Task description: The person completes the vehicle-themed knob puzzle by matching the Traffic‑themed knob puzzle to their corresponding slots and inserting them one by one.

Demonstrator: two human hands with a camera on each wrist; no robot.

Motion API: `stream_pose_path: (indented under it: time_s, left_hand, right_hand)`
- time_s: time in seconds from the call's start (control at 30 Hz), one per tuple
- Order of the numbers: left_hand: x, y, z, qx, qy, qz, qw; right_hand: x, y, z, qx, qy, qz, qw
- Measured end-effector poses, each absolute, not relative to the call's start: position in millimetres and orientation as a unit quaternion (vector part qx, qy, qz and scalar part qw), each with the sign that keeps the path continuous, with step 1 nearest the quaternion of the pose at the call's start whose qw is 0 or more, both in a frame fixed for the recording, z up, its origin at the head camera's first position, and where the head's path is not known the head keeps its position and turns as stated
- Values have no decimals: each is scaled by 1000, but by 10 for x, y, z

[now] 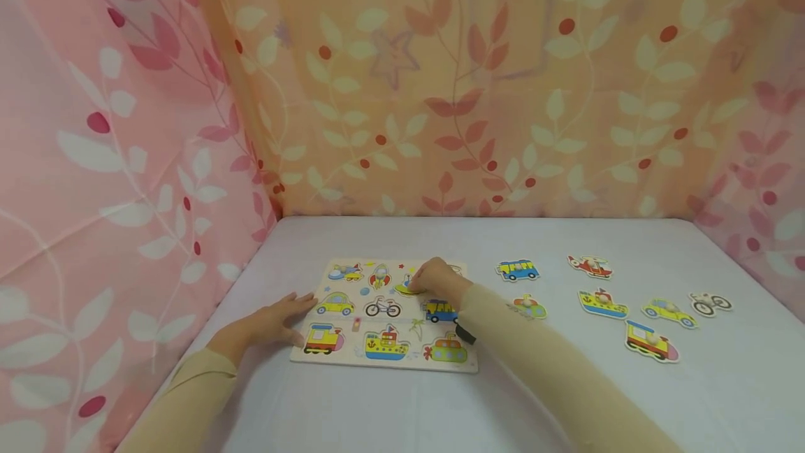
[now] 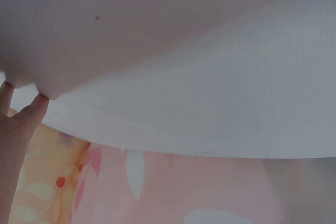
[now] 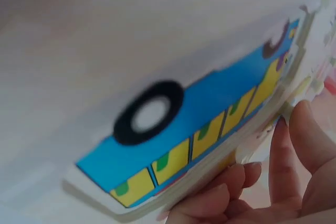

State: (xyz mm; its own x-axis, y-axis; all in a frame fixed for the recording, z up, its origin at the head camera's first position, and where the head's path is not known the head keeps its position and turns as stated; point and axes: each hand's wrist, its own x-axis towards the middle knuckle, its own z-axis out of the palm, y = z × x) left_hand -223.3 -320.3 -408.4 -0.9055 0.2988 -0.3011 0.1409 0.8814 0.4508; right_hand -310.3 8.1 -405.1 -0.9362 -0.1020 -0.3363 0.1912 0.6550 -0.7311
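Note:
A wooden vehicle puzzle board [image 1: 352, 363] lies on the white table. My left hand [image 1: 277, 320] rests at its left edge, fingers spread and the thumb by the train picture. In the left wrist view only part of that left hand [image 2: 23, 121] shows, at the left edge. Over the board's upper row, my right hand [image 1: 438, 277] pinches a yellow-green flying saucer piece [image 1: 405, 290], partly hidden by the fingers. In the right wrist view, the fingers of the right hand [image 3: 283, 182] are curled above the blue bus picture [image 3: 205, 135] on the board.
Loose pieces lie right of the board: a bus [image 1: 518, 270], a helicopter [image 1: 590, 266], a submarine [image 1: 530, 307], a ship [image 1: 602, 303], a car [image 1: 669, 313], a train [image 1: 651, 342] and a bicycle [image 1: 711, 303]. Patterned curtains [image 1: 478, 89] hang behind and beside the table.

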Motion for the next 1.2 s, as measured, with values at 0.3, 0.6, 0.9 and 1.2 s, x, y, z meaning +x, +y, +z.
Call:
stream_pose_path:
  time_s: [0.3,0.6,0.9,1.2]
  left_hand:
    - [-2233,-3205,-4090,108,952,218,185]
    - [-2249,-3217,-4092,116,953,212,180]
    - [-2241,-3236,-4140,118,953,215,177]
    - [-2233,-3261,-4127,114,949,230,183]
  right_hand:
    - [-3074,282,-3993,62,844,-498,190]
    - [-2916,718,-3765,15,856,-487,176]
    - [-2812,1115,-3572,-21,877,-454,156]
    - [-2696,1559,-3358,-51,880,-446,155]
